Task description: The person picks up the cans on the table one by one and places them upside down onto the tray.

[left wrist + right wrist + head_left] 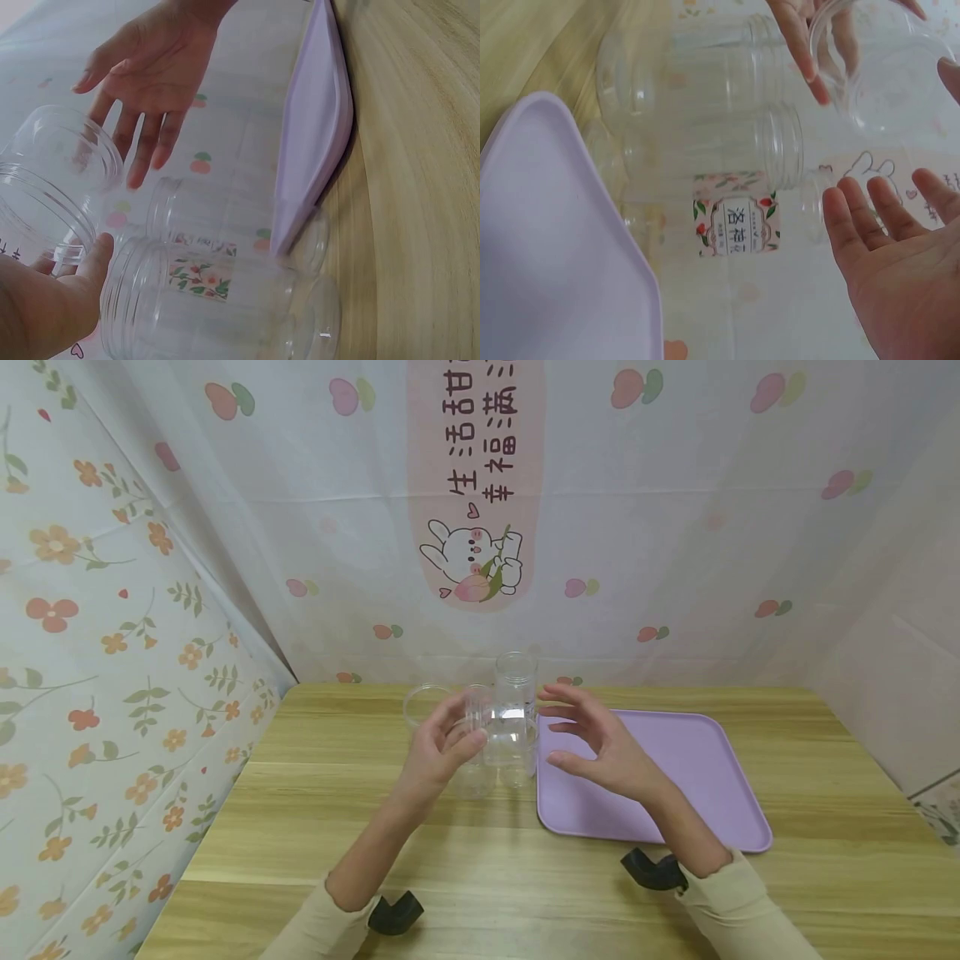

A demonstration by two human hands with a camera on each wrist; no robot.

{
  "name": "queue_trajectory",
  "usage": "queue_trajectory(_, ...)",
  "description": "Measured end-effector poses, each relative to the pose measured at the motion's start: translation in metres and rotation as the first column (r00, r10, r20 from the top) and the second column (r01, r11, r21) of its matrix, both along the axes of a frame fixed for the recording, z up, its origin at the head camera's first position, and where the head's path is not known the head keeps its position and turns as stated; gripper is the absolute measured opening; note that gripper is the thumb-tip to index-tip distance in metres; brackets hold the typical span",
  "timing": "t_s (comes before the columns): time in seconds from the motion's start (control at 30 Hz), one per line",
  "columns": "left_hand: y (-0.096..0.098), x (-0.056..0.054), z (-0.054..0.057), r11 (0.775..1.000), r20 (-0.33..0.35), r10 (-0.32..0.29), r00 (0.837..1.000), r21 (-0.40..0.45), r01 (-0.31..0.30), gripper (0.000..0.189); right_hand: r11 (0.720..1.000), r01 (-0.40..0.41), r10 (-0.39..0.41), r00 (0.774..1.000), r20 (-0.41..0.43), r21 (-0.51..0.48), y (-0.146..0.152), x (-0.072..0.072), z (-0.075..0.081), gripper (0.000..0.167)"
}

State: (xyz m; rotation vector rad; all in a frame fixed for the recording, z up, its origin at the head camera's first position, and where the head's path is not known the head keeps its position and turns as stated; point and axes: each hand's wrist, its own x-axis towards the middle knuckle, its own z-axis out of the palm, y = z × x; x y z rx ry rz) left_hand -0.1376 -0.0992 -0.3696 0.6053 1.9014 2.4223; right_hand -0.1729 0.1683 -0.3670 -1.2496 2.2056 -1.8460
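My left hand [438, 743] grips a clear plastic jar [45, 180] by its threaded mouth end, tilted on its side above the table. Beside the jar's base, my right hand [600, 743] is spread with fingers apart and holds nothing; its palm faces the jar in the left wrist view. Several more clear jars stand upright behind and below the held one, among them a tall jar [516, 670] at the back. One standing jar [705, 142] overlaps a flowered paper label [735, 217] in the right wrist view. The see-through walls blur together in the head view.
A lilac tray [675, 777] with a raised rim lies right of the jars on the wood-grain table [480, 893]. A patterned cloth [637, 527] hangs behind the table, and a flowered cloth [112, 693] hangs on the left.
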Motion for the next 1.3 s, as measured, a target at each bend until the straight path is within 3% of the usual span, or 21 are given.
queue_trajectory(0.6,0.008,-0.001,-0.004,1.0,-0.032,-0.03,0.999,0.002,0.03,0.073,0.992,-0.091,0.093,0.995,0.02,-0.087,-0.022,0.001,0.001,0.091)
queue_trajectory(1.13,0.005,-0.002,-0.003,0.997,-0.023,-0.062,0.998,-0.044,0.061,0.081,0.992,-0.067,0.069,0.997,0.016,-0.103,-0.023,0.004,0.0,0.091)
queue_trajectory(1.3,0.0,-0.002,-0.001,0.998,-0.042,-0.036,0.998,-0.047,0.034,0.074,0.993,-0.053,0.054,0.999,0.003,-0.106,-0.019,0.004,0.0,0.09)
